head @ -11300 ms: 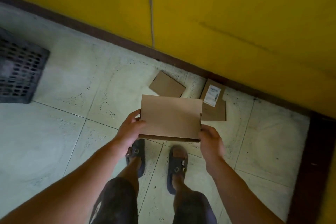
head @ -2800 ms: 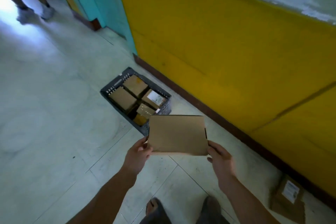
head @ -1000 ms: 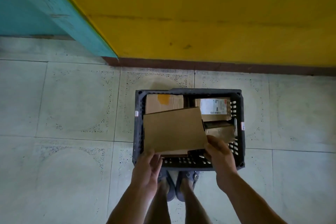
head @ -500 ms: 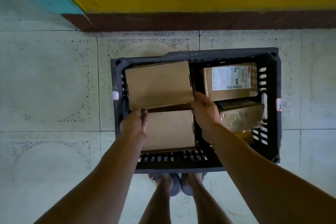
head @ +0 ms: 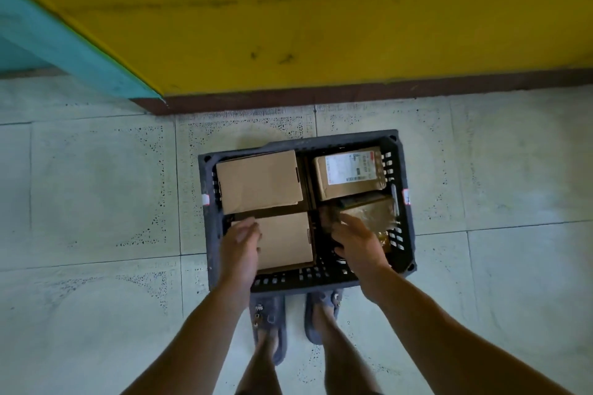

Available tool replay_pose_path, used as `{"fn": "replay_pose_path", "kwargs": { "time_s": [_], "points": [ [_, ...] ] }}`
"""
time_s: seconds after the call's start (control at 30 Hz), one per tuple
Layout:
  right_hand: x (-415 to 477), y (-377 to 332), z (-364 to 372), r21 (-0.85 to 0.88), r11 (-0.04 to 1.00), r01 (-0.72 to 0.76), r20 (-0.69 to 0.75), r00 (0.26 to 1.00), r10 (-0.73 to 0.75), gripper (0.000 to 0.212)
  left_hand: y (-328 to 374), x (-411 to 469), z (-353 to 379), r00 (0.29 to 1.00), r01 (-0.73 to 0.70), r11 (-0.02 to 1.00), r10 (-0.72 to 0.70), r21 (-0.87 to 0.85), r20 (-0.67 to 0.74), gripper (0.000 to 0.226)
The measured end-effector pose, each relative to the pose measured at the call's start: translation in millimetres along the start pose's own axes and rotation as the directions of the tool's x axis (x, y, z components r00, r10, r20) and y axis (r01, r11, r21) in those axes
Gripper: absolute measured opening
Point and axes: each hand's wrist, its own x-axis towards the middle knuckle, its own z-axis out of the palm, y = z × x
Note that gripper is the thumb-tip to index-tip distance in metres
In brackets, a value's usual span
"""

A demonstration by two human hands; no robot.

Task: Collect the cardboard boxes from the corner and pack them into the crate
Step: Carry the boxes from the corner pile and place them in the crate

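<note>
Tiled floor (head: pixel 96 202), yellow wall (head: pixel 321 9).

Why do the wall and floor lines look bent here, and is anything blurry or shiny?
Head view: the wide-angle lens bows the baseboard and tile joints; light is dim and even; both hands, left hand and right hand, look slightly soft; a plastic-wrapped package in the crate shows faint sheen.

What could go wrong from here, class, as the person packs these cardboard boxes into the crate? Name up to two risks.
1. The far-left box sits tilted, above the near-left box; it may shift or slide if the crate is lifted.
2. The crate already looks full, so further boxes would probably have to stack above the rim and could topple.
Both the left hand and the right hand are open, steadying nothing.
</note>
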Motion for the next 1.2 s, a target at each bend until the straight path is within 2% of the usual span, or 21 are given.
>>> {"fn": "replay_pose_path", "kwargs": {
  "time_s": [0.07, 0.2, 0.33, 0.5, 0.6, 0.73, 0.97, 1.2],
  "points": [
    [-37, -7, -17, 0.042, 0.999, -0.007, -0.043, 0.999, 0.009, 0.024, 18, -34, 7, 0.99, -0.09, 0.991, 0.078, 0.097, 0.121, 0.026],
    [-114, -19, -53, 0.108, 0.994, 0.018, -0.109, 0.994, -0.006, 0.032, 60, -100, 31, 0.944, -0.163, 0.973, 0.105, 0.165, 0.313, 0.023],
    [-188, -30, -107, 0.235, 0.969, 0.078, -0.263, 0.965, -0.014, 0.021, 101, -172, 69, 0.866, -0.298, 0.937, 0.186, 0.181, 0.465, 0.021],
    [-261, -17, -197, 0.394, 0.909, 0.138, -0.385, 0.922, 0.027, 0.039, 114, -256, 134, 0.784, -0.363, 0.895, 0.144, 0.258, 0.603, 0.02],
    [-289, -1, -263, 0.474, 0.86, 0.187, -0.435, 0.9, 0.044, 0.039, 116, -301, 191, 0.755, -0.448, 0.831, 0.156, 0.329, 0.637, 0.02],
    [-315, 29, -362, 0.497, 0.839, 0.222, -0.482, 0.874, 0.055, 0.039, 99, -369, 285, 0.713, -0.539, 0.756, 0.175, 0.371, 0.679, 0.016],
    [-336, 71, -534, 0.503, 0.83, 0.242, -0.513, 0.856, 0.062, 0.04, 57, -473, 436, 0.692, -0.493, 0.784, 0.091, 0.376, 0.716, 0.024],
    [-304, 69, -677, 0.531, 0.814, 0.235, -0.504, 0.86, 0.081, 0.039, 51, -507, 574, 0.691, -0.502, 0.763, 0.071, 0.407, 0.72, 0.023]
  ]
}}
